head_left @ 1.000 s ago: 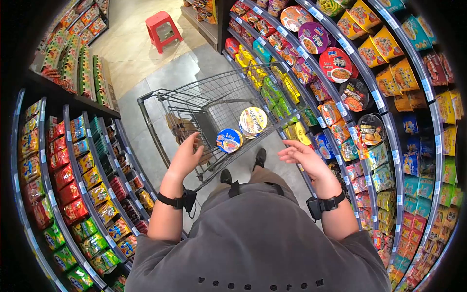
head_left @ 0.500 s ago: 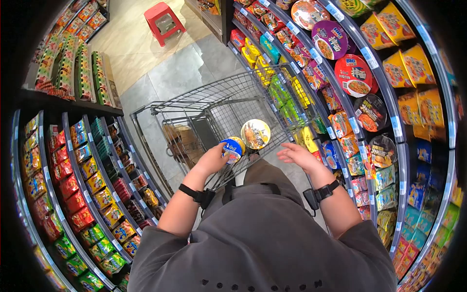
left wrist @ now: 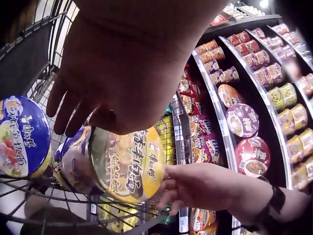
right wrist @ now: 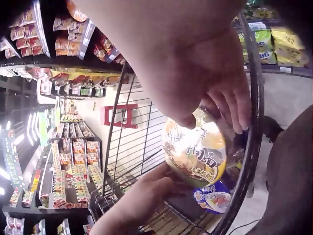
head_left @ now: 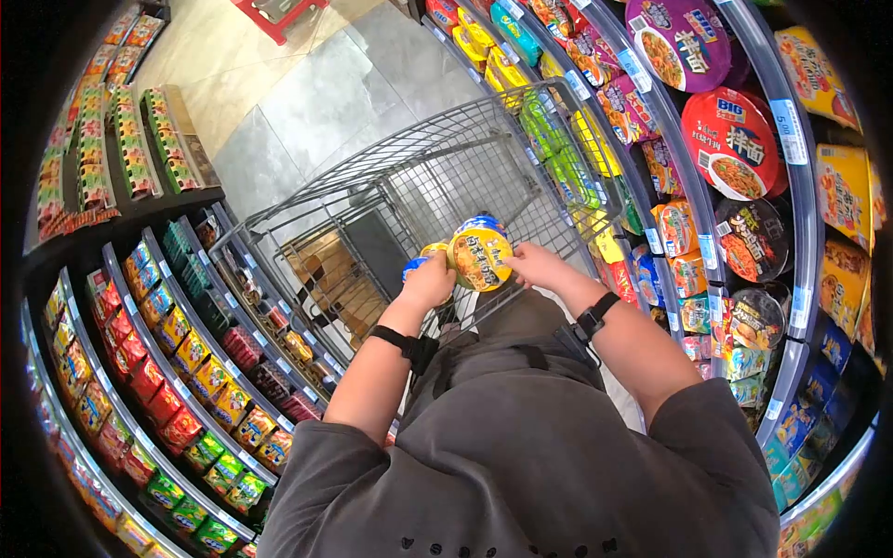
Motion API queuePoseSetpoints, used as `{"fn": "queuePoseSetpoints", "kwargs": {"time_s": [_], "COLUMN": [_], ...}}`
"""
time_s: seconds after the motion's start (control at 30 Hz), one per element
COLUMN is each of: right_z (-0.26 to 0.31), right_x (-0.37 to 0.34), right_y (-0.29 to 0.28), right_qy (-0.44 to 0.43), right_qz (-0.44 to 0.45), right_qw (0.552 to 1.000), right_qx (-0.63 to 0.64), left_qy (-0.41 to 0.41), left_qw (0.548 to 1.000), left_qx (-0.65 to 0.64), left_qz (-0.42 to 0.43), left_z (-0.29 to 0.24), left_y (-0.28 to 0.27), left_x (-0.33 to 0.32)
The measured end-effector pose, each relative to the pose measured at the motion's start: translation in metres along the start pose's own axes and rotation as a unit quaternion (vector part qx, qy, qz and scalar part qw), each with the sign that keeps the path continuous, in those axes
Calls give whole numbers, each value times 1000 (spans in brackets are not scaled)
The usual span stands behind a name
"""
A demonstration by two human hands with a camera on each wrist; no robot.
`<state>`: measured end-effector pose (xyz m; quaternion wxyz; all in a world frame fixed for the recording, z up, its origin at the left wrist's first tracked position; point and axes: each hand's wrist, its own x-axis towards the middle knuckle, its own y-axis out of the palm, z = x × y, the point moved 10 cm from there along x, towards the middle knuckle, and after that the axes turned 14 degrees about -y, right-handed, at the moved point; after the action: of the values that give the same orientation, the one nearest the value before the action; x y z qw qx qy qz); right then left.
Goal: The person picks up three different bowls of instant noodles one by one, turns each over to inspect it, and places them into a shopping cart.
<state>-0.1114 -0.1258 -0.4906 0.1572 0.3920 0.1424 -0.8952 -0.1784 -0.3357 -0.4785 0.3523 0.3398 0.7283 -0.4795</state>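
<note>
Both hands hold a yellow-lidded instant noodle bowl point(head_left: 480, 262) over the near side of a wire shopping cart point(right wrist: 255, 88). My left hand point(head_left: 431, 282) has its thumb at the left edge of the lid, its fingers hanging beside the bowl in the left wrist view. From the other side, my right hand point(head_left: 539, 266) pinches the rim; its fingertips curl under the edge in the left wrist view. The bowl is tilted, lid facing up toward me. A blue-lidded noodle bowl point(left wrist: 24, 137) is just left of it, partly hidden behind my left hand in the head view.
Shelves of bagged noodles point(head_left: 181, 423) line the left side. On the right, racks carry noodle bowls such as a red one point(head_left: 735, 144) and a purple one point(head_left: 679, 45). Brown cardboard point(head_left: 321, 279) shows through the cart's left end. A red stool point(head_left: 279, 19) stands beyond on the floor.
My left hand first reached to the blue-lidded bowl, then moved to the yellow-lidded one. The right hand came in from the right and took its rim. The bowl is now tilted.
</note>
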Motion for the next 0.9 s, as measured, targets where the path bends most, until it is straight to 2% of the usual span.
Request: {"fn": "queuePoseSetpoints", "kwargs": {"time_s": [0.07,0.1,0.17,0.2,0.27,0.3,0.37,0.43,0.47,0.53,0.6,0.67,0.73,0.8,0.87,0.9], "right_z": [12,9,20,14,20,25,32,46,53,74,89,116,143,162,205,217], "right_x": [5,8,13,15,18,14,-4,-15,-22,-41,-59,-84,-108,-130,-163,-179], "right_y": [-2,-2,-3,-1,-1,-3,-3,-7,-10,-14,-19,-18,0,15,30,34], "right_qy": [-35,-33,-96,-96,-165,-166,-90,-98,-101,-95,-100,-122,-123,-146,-231,-261], "right_qz": [12,13,5,5,-17,-18,2,-7,-15,-13,-45,-36,17,25,16,37], "right_qw": [991,992,971,972,945,945,995,995,995,995,986,981,955,951,946,956], "right_qx": [-126,-124,-217,-217,-282,-283,-48,-21,10,25,127,144,270,272,225,126], "left_qy": [-11,-17,-23,-14,-6,27,62,143,144,258,277,352,376,356,368,371], "left_qw": [1000,999,998,997,996,995,993,988,988,963,958,923,911,900,891,887], "left_qx": [10,35,59,76,93,95,95,41,39,-66,-65,-147,-167,-252,-261,-268], "left_qz": [25,21,19,17,13,3,-17,31,23,41,47,60,31,-23,-44,-62], "left_z": [-8,-9,-12,-14,-15,-20,-21,-31,-29,-44,-44,-51,-50,-42,-34,-26], "left_y": [-1,-2,-4,-5,-10,-16,-33,-47,-55,-74,-87,-100,-107,-127,-138,-142], "left_x": [-1,-1,-2,-4,-9,-16,-36,-61,-73,-114,-145,-184,-212,-239,-267,-277]}}
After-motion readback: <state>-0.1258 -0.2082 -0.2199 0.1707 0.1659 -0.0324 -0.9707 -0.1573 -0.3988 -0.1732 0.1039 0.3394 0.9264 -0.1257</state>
